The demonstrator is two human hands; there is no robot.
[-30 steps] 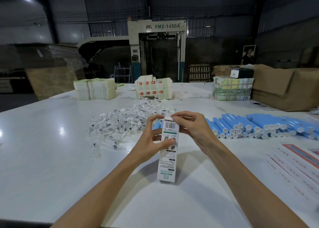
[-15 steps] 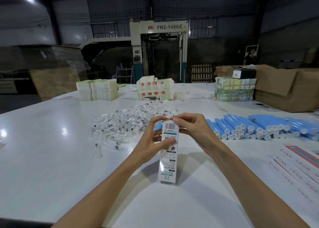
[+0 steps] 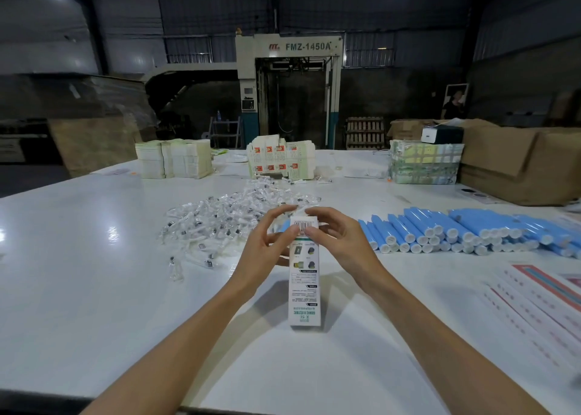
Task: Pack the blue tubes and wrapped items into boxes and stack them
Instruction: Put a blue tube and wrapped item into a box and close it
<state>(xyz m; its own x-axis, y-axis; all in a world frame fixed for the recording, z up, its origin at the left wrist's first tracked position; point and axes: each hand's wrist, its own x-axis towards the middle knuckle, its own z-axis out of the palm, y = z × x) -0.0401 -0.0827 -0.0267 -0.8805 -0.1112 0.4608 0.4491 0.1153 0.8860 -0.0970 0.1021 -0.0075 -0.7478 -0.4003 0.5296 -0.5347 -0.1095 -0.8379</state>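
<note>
White and glossy, our surface (image 3: pixel 94 273) carries one tall box (image 3: pixel 304 289), standing upright on its end just in front of us. Our left hand (image 3: pixel 267 248) and right hand (image 3: pixel 339 241) both pinch its top end, with thumbs on the barcode flap and fingers curled behind it. Half a second ago the left thumb lay lower on the box's front. It has climbed to the flap, so we judge the top is being tucked closed and this box is nearly ready to stack. We cannot tell what is inside. Just behind lies the heap of wrapped items (image 3: pixel 220 219), and to the right the blue tubes (image 3: pixel 456 232) lie in a row. Far back stands a stack of printed boxes (image 3: pixel 279 160).
</note>
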